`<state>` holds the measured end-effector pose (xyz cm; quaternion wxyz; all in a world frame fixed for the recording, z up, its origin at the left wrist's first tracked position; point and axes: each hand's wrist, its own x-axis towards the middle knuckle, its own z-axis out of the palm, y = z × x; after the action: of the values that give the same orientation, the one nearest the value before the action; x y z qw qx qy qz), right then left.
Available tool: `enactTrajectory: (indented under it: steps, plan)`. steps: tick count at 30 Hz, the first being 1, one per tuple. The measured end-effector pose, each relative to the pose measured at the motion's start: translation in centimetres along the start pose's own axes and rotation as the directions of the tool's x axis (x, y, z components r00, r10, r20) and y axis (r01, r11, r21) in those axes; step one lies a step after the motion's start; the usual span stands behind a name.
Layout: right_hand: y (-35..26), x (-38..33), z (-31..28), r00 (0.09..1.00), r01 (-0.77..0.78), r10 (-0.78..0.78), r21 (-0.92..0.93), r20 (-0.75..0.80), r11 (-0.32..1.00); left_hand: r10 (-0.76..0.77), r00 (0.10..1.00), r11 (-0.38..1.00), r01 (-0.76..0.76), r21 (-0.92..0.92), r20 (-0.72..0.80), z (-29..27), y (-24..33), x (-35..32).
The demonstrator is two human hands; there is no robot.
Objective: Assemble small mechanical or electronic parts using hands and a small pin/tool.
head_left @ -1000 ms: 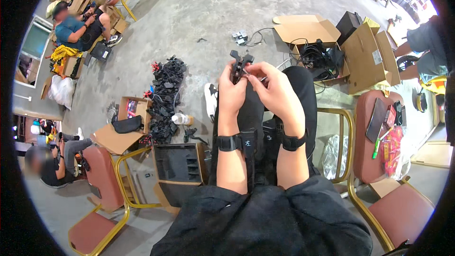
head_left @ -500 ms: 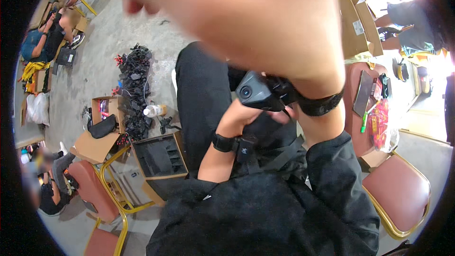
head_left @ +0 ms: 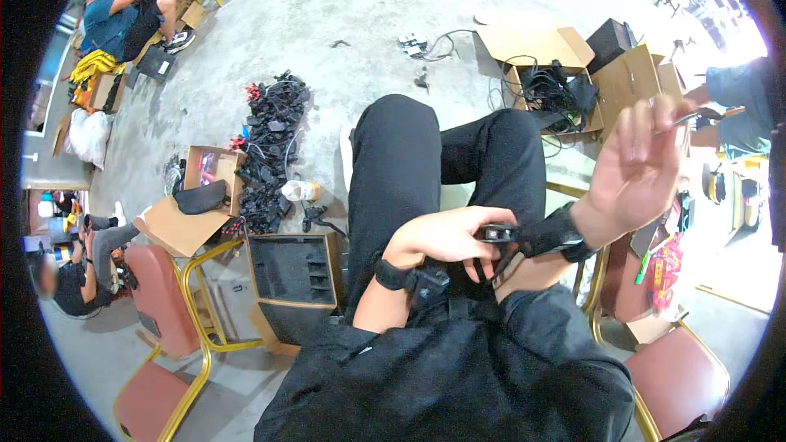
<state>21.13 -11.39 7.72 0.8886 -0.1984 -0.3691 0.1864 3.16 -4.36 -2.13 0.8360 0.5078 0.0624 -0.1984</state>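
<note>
Above my lap, my left hand (head_left: pixel 446 233) has its fingers around a small black camera (head_left: pixel 499 234) beside my right wrist. That wrist wears a wide black strap (head_left: pixel 550 233). Raised at the right, my right hand (head_left: pixel 632 168) shows its palm, fingers loosely bent and somewhat blurred, with nothing visible in them. A black band with a small black device (head_left: pixel 430 282) sits on my left wrist. Part of the camera is hidden behind my left fingers.
A foam-lined box (head_left: pixel 295 270), a pile of black gear (head_left: pixel 274 155) and a bottle (head_left: pixel 300 190) stand left of my legs. A carton of cables (head_left: pixel 557 98) lies ahead right. Chairs (head_left: pixel 164 299) flank me; other people sit left, and one stands right.
My right forearm has swung from across the upper view down to the right. My left hand now shows clearly at the camera. The view has shifted to show more floor ahead.
</note>
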Motion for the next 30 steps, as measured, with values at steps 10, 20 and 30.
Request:
enactTrajectory:
  steps: [10,20,30]
  plan:
    - [3.2,-4.4,-0.9,0.896,-0.381,0.312,-0.186,-0.315,0.906,0.565,0.248,0.685,-0.673,0.280,-0.787,-3.8,-0.1,-2.5]
    - [9.7,-7.7,0.7,0.596,-0.745,0.801,-0.333,0.058,0.578,0.700,0.091,0.600,-0.613,0.514,-0.708,-6.1,-1.6,-2.0]
    - [11.3,-9.6,-0.1,0.514,-0.829,0.845,-0.166,0.146,0.533,0.572,0.144,0.673,-0.645,0.362,-0.808,-4.6,-0.9,-2.9]
